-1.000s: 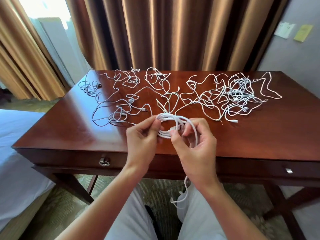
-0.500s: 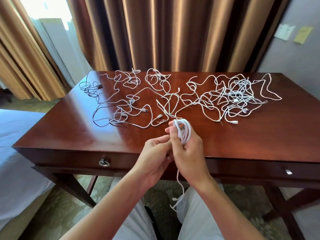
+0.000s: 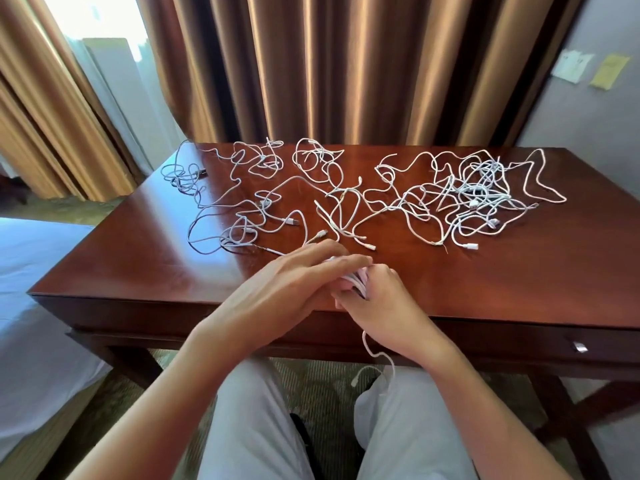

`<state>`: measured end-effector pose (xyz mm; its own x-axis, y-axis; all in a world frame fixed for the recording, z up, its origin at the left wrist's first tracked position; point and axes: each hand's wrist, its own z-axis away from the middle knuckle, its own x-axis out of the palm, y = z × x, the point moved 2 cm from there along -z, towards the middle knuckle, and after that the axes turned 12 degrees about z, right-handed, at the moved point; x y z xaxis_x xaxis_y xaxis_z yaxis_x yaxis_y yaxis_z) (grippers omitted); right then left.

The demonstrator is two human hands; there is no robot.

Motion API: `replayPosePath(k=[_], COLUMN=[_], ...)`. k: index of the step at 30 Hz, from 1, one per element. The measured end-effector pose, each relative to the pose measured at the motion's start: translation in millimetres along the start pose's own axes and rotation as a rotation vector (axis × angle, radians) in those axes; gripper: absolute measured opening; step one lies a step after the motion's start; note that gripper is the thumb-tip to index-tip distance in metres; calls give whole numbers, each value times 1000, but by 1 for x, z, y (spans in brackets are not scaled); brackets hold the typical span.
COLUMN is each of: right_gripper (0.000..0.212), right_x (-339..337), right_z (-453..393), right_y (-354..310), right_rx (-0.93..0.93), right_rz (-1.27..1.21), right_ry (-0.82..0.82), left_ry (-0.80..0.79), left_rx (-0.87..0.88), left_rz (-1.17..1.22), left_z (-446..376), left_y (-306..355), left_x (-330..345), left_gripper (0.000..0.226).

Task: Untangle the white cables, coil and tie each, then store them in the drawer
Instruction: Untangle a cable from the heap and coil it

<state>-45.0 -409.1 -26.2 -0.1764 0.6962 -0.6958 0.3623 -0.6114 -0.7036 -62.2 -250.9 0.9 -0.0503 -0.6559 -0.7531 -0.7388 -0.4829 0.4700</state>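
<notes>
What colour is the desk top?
Glossy reddish-brown wood, the desk top shows best in the head view.

glossy dark wood desk [image 3: 485, 282], smooth white plastic cables [image 3: 478, 188], satin curtains [image 3: 346, 64]

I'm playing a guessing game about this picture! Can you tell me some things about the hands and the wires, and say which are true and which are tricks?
1. The right hand grips a coiled white cable bundle. True.
2. The loose tangled white cables lie on a green plastic table. False: they lie on a glossy reddish-brown wooden desk.
3. A white cable end dangles below the right hand. True.
4. The desk's drawer with the small metal knob is pulled open. False: it is closed.
5. The left hand rests on the person's knee. False: it reaches over the bundle.
</notes>
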Motion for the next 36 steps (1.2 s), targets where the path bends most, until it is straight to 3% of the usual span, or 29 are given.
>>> replayPosePath(k=[3,5,7,11,15,18,20,22,25,28,30,34,36], right_gripper=[26,21,10,26,33,24,15,25,35,17,7,20,26], right_x=[-4,-6,-8,-7,5,13,18,22,26,20,16,8,4], right_z=[4,8,12,19,21,20,19,18,16,14,14,10,7], right_y=[-4,-7,-10,-14,-12,-13,-17,-19,-17,-14,-15,-12,-7], right_rx=[-36,-87,-105,-78,-26,-74,-84,-51,-11,-50,-66,-99,-55], right_rz=[-173,-270,-394,-524,-463,-307,-287,-418,-543,-388,-339,-235,-183], right_ry=[-10,10,67,268,534,699,729,701,599,570,550,532,486], left_ry=[114,245,449,684,711,687,670,642,579,502,441,163,234], left_rx=[16,-21,-131,-368,-555,-624,-661,-711,-731,-739,-730,-574,-489], left_rz=[69,115,315,796,1165,1395,1497,1537,1532,1418,1212,581,429], left_z=[4,6,6,3,-1,-5,-6,-7,-6,-3,1,7,7], left_y=[-8,-11,-12,-8,-3,9,17,22,26,22,15,2,0], left_x=[-5,-3,1,13,30,44,54,61,62,60,59,44,32], left_gripper=[30,35,32,17,27,30,27,25,25,28,36,45,38])
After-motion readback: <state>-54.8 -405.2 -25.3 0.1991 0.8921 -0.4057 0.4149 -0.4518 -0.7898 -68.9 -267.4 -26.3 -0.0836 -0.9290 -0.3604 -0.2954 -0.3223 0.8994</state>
